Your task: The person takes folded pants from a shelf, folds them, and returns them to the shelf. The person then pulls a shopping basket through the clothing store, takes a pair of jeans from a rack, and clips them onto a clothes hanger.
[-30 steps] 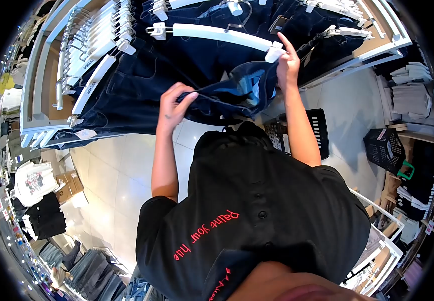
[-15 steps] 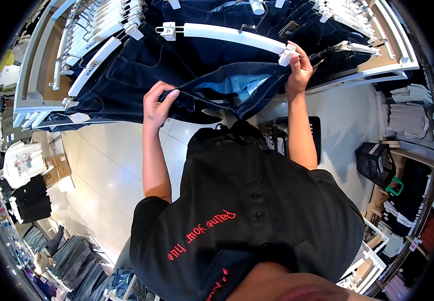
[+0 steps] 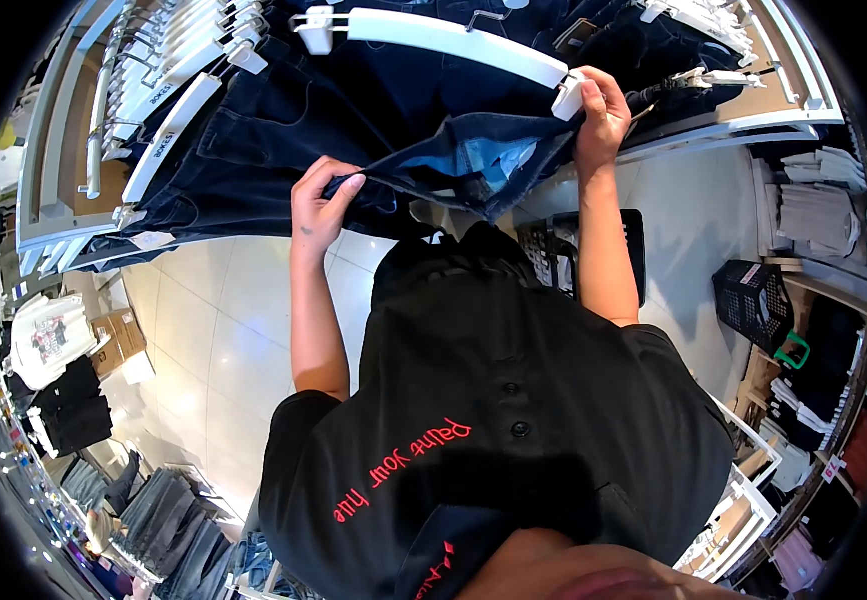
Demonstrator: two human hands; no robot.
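Note:
A dark blue pair of jeans spans the space between my hands, its waistband gaping to show a light blue inside. My left hand is closed on the waistband's left part, thumb uppermost. At the other end, my right hand grips the white clip at the right end of a white hanger; the jeans' right waistband end lies just under it. The hanger's left clip has no waistband from these jeans in it.
More dark jeans hang on white hangers along the rack. A black basket stands beneath my right forearm, and another basket is further right. A cardboard box and folded clothes are on the left.
The left hand has shifted slightly right and the waistband between the hands is a little slacker. The hanger and rack appear slightly higher and further left in view.

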